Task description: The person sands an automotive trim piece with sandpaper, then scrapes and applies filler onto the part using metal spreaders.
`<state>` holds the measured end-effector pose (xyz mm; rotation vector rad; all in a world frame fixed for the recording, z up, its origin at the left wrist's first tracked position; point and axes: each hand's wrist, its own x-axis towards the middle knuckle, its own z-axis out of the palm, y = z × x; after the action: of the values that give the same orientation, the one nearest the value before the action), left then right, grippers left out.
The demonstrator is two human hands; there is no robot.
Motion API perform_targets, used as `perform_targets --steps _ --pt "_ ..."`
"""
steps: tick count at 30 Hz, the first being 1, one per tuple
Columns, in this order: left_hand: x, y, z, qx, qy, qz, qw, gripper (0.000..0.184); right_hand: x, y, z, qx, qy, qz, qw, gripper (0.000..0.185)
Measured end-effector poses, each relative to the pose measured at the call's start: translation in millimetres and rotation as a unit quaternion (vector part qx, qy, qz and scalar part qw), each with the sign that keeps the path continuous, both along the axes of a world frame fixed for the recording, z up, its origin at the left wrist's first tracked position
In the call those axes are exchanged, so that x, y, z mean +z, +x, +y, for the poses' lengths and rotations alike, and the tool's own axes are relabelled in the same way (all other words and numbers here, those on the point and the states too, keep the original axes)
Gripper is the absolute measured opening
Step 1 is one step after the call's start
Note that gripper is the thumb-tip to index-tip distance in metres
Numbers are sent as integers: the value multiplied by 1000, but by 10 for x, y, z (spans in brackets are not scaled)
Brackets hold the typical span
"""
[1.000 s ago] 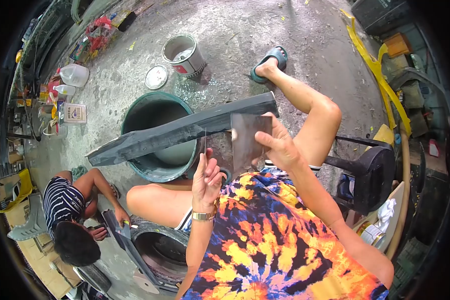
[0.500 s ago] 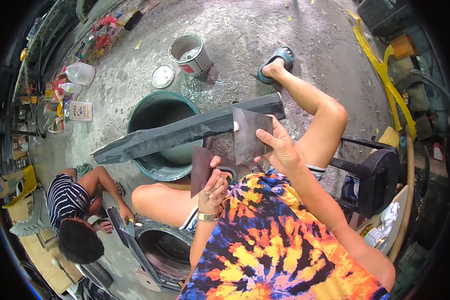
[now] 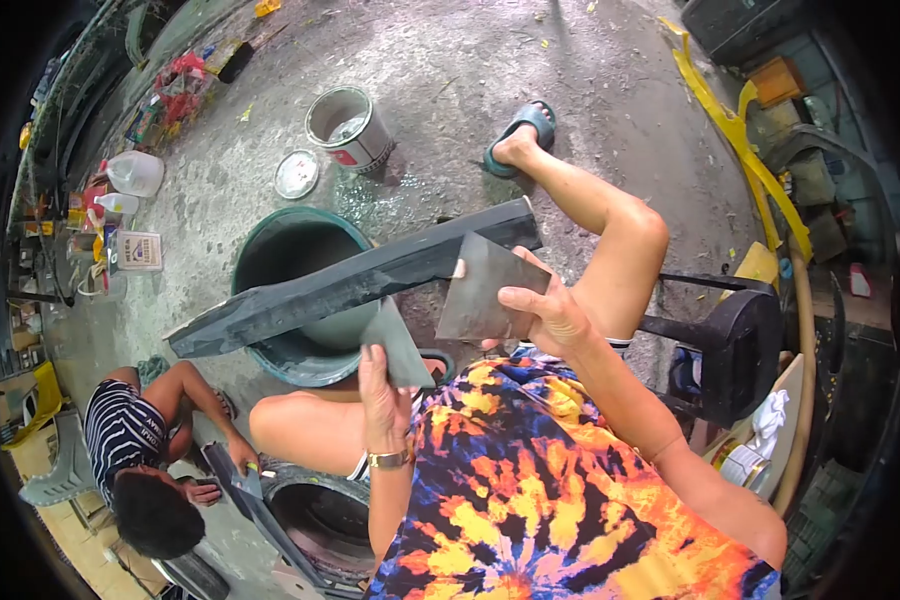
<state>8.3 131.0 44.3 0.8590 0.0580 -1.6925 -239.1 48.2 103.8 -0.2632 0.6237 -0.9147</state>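
Note:
My left hand (image 3: 385,398) is closed on a thin grey rectangular plate (image 3: 398,345), tilted in front of the bucket's lower right side. My right hand (image 3: 545,308) grips a second, darker flat plate (image 3: 482,295), thumb on its near face and fingers partly hidden behind it. The two plates are apart. Behind them a long dark grey panel (image 3: 350,272) with smeared patches lies across a green bucket (image 3: 245,250); the right-hand plate covers part of its lower edge.
A paint can (image 3: 365,150) and its round lid (image 3: 296,175) stand beyond the bucket. At the lower left a co-worker (image 3: 130,430) handles another dark panel over a tire (image 3: 320,510). A black stool (image 3: 735,350) is at the right, near yellow strips (image 3: 735,130).
The left-hand plate has turned from edge-on to showing its broad face. The right-hand plate has tilted. The whole view has shifted slightly.

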Motion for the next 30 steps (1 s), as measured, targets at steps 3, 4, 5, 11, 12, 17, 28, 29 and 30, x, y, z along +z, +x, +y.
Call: perform_targets --steps 3,4,5,11,12,17,28,29,30 --pt "128 32 -42 27 -1 -163 986 50 -152 -103 124 3 -19 29 999 42" --pt "171 34 -72 24 10 -176 984 49 -225 -100 182 -6 -29 44 999 44" --pt "243 -12 -108 33 10 -181 983 46 -302 -65 241 -13 -40 59 997 47" --pt "513 -203 -203 19 3 -287 958 31 -291 151 445 0 -98 118 988 56" --pt "524 -242 -204 24 6 -302 953 28 -285 182 473 6 -109 134 985 56" --pt "423 -227 -162 13 1 -339 941 31 -207 284 509 42 -149 208 966 53" --pt "396 -240 -124 11 -5 -358 934 36 -301 273 615 107 -206 268 935 44" --pt "399 -249 -133 18 -14 -363 932 36 -265 274 614 118 -188 255 941 42" --pt "408 -266 -149 26 -23 -368 929 36 -247 277 615 130 -171 242 946 41"
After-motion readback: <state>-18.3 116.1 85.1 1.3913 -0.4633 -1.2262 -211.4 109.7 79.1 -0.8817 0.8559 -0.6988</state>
